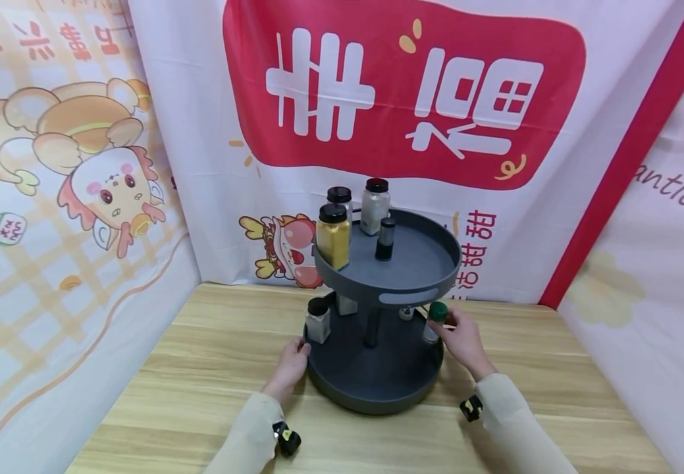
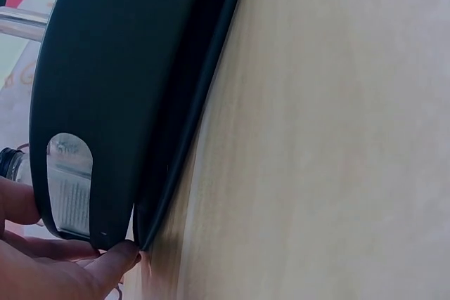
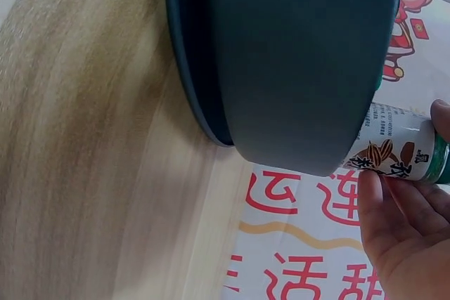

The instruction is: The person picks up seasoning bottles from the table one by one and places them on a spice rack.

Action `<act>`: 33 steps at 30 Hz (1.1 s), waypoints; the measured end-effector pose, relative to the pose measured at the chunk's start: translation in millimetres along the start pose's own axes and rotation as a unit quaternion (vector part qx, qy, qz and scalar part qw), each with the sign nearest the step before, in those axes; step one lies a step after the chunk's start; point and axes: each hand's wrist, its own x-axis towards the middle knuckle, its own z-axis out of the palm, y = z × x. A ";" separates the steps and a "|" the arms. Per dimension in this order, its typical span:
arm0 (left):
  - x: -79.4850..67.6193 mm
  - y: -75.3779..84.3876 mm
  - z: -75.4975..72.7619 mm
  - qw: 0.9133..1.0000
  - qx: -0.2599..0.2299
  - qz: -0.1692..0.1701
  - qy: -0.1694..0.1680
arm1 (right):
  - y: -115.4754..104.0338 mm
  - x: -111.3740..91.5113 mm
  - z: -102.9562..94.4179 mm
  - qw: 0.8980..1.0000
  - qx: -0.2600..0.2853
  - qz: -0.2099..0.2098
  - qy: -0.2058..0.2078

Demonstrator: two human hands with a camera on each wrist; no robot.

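Observation:
A dark grey two-tier round rack (image 1: 374, 401) stands on the table. My left hand (image 1: 291, 365) grips the left edge of its lower tray, thumb at the rim and fingertips along the wall in the left wrist view. Inside that edge is a square jar with a black lid (image 1: 318, 321). On the right side, my right hand (image 1: 463, 339) pinches a green-capped seasoning bottle (image 3: 401, 142) by its upper part. The bottle's printed label shows in the right wrist view, and the tray wall hides its lower end.
The upper tray (image 1: 419, 253) carries a yellow-filled jar (image 1: 334, 240), two more black-lidded jars and a small dark bottle (image 1: 385, 240). Below it, a central post (image 1: 372, 326) joins the tiers. Printed cloths (image 1: 199, 131) hang behind and beside the wooden table (image 1: 187, 368).

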 end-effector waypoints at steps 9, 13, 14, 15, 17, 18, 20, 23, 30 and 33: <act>-5.6 -0.6 3.0 1.000 0.004 0.009 0.011 | 5.6 1.9 1.2 1.000 -0.008 0.001 -0.011; -8.7 -0.8 5.0 1.000 0.011 0.007 0.016 | 8.0 2.2 2.3 1.000 -0.012 0.005 -0.014; -9.4 -1.0 5.5 1.000 0.013 0.006 0.019 | 8.5 2.1 2.6 1.000 -0.013 0.006 -0.014; -9.7 -1.5 6.4 1.000 0.010 0.000 0.021 | 9.1 1.9 2.7 1.000 -0.014 0.006 -0.015; -10.7 -1.9 6.9 1.000 0.012 -0.003 0.024 | 10.0 1.4 3.1 1.000 -0.014 0.006 -0.016; -11.1 -2.3 7.1 1.000 0.010 -0.007 0.024 | 10.3 1.0 3.4 1.000 -0.015 0.005 -0.017; -12.3 -2.4 7.5 1.000 0.007 -0.013 0.024 | 11.2 0.4 4.0 1.000 -0.017 0.003 -0.019; -14.3 -1.7 7.5 1.000 -0.001 -0.018 0.023 | 12.9 -0.1 5.5 1.000 -0.018 0.003 -0.022; -16.5 -0.9 6.3 1.000 -0.004 -0.018 0.018 | 15.2 0.0 6.1 0.999 -0.023 0.018 -0.026; -17.1 -1.2 6.3 1.000 -0.006 -0.020 0.020 | 15.2 -0.4 7.0 0.999 -0.030 0.022 -0.025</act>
